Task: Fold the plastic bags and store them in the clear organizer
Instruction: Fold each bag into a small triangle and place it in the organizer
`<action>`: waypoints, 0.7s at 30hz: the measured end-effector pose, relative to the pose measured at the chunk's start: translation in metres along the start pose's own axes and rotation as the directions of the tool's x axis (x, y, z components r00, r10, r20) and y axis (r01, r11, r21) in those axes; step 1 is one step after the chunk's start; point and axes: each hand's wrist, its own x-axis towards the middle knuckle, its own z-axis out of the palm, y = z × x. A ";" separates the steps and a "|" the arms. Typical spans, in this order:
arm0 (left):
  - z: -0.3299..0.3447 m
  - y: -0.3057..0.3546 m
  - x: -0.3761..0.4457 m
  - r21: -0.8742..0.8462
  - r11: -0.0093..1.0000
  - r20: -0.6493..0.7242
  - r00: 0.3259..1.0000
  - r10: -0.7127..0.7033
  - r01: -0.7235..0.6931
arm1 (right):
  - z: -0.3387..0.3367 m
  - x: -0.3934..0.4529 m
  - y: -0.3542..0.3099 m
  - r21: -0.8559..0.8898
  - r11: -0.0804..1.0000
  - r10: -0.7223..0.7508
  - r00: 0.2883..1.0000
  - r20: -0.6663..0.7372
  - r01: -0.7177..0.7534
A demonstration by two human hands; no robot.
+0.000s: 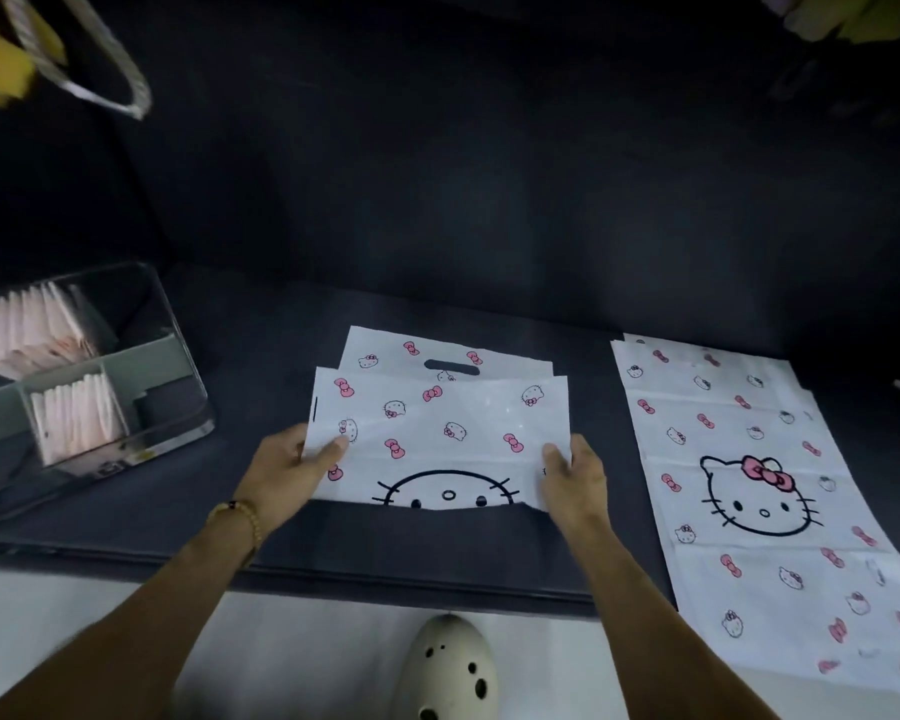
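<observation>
white plastic, head view: i am folding the printed bag point(440, 433) in front of me on the dark mat point(281, 511), bringing its near half up and over toward the handle end.
fold in hand: judging from the lie of the sheet, the first fold is under way; the top flap is sitting a little short of the far edge, where the cut-out handle point(451, 367) is showing.
left hand point(294, 470): i am pinching the flap's left edge, thumb on top of the plastic, the other fingers tucked under it, out of sight.
right hand point(572, 472): i am pinching the right edge the same way, thumb on top near the corner, fingers beneath.
bag against fingers: the flap is stretching taut between my two hands, its side edges lying right in my grips, the crease with the half cat face sitting nearest me.
doing it well: i am thinking i should be keeping both corners level, laying the flap square on the layer below, then pressing the crease flat before letting go, since thin plastic is likely to spring back or slide.
waiting stack point(749, 485): more flat bags are lying well apart to my right.
clear organizer point(178, 366): it is sitting well apart to my left, folded bags point(76, 418) already standing in its compartments.
</observation>
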 end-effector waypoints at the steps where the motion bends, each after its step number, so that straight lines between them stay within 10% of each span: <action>1: 0.000 -0.002 0.002 0.063 0.998 -0.003 1.000 0.008 -0.008 | 0.001 0.000 0.003 0.019 1.000 -0.002 1.000 0.009 0.001; 8: 0.001 -0.015 0.006 0.178 0.983 -0.138 0.988 0.071 -0.045 | -0.011 -0.004 0.022 -0.161 0.986 -0.007 0.982 0.188 0.038; 21: -0.006 -0.016 0.011 0.414 0.901 -0.245 0.969 -0.029 0.132 | 0.003 0.000 0.018 -0.378 0.925 0.021 0.994 0.106 0.021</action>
